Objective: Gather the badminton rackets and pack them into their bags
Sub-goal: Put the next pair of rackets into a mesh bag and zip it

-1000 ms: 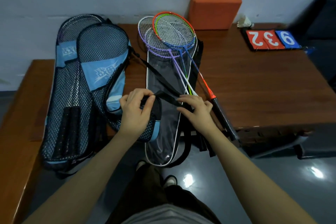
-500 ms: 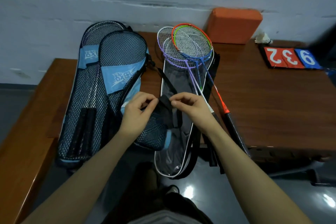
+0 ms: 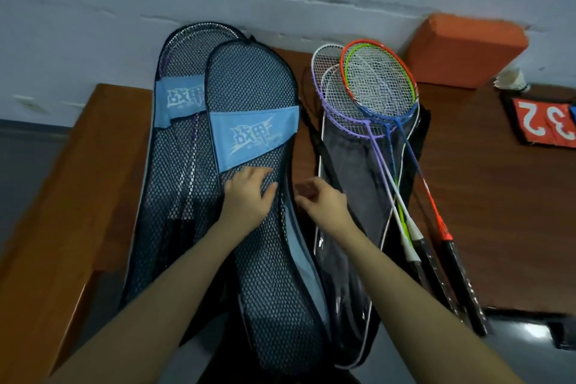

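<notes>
Since half a second ago both hands have let go of the black strap they were pinching near the bag's lower end, and we now see the front mesh bag (image 3: 265,227) lying flat and full length. Our left hand (image 3: 249,193) lies palm down on that bag, just below its blue label (image 3: 252,137), fingers straight and slightly spread, pressing the mesh. Our right hand (image 3: 321,199) hovers just beside the bag's right edge, over the gap between it and the clear bag (image 3: 352,196); its fingers are loosely curled, narrow, and hold nothing we can make out, though motion blur hides the fingertips.

The loose rackets (image 3: 374,93) are stacked on the clear bag, heads toward the wall, their shafts fanning down to the right and their black grips (image 3: 461,277) reaching past the table edge. A second mesh bag (image 3: 174,165) lies partly under the front one on the left, with a racket shaft faintly visible through its mesh.

All of this sits on a brown wooden table (image 3: 498,212). At the wall stands an orange block (image 3: 464,47); near it a shuttlecock (image 3: 511,79) and a red score flip card (image 3: 545,121).
</notes>
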Motion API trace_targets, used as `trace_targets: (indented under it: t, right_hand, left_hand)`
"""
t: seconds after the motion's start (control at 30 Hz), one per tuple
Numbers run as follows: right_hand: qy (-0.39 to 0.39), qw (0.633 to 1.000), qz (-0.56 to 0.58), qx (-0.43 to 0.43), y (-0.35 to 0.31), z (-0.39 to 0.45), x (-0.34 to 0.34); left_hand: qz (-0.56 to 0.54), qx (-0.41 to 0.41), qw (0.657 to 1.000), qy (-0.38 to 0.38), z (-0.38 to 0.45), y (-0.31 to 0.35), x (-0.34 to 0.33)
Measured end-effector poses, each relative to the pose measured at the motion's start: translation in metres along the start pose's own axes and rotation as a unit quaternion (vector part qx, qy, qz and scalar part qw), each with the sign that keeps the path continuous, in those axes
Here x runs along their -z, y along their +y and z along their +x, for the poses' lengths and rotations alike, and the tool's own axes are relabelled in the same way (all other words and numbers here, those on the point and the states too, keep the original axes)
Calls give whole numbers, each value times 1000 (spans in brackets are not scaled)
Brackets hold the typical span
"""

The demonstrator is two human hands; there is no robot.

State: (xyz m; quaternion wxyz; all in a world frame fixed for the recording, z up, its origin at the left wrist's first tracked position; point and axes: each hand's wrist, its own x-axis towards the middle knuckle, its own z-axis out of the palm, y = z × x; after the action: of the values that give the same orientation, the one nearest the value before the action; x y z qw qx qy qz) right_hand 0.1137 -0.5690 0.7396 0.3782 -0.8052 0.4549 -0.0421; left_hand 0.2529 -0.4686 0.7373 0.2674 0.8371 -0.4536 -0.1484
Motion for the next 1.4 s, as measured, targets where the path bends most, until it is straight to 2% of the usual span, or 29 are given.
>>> trace_targets:
  t: [0.13,0.3,0.4,0.5,0.6,0.7,0.9,0.97,1.03,1.17,1.4]
  right_hand:
    - [-19,999,-10,-25,-6,12,-19]
    - [47,981,185,-40,-13,17,-17]
    - [76,970,231,-9,-20,22,-8]
    - [95,974,202,30,-25,23,-1]
    - [130,979,141,65,-25,25,7]
    - [136,984,93,70,-20,31,15]
    - [108,988,56,99,-17,39,24]
    - [108,988,44,105,-16,42,31]
    - [117,985,33,125,-14,41,35]
    - [174,973,62,139,-13,38,36]
    - [190,979,70,34,-10,50,33]
  left_hand:
    - [10,-18,999,-41,34,-3,-10]
    - [-32,-48,996,-62,55,-7,-17]
    - [-115,-66,989,-68,60,-3,-16]
    - [-198,-58,976,-73,63,6,-12]
    - [-248,-32,968,-29,68,8,-1]
    - [-185,-47,981,-32,73,10,9]
    - [-101,-6,992,-72,74,24,2]
    - [-81,-13,996,-38,72,25,2]
    - [-99,-32,994,26,68,31,7]
    - [-139,-74,981,115,65,48,23]
    - [-168,-60,963,201,65,58,50]
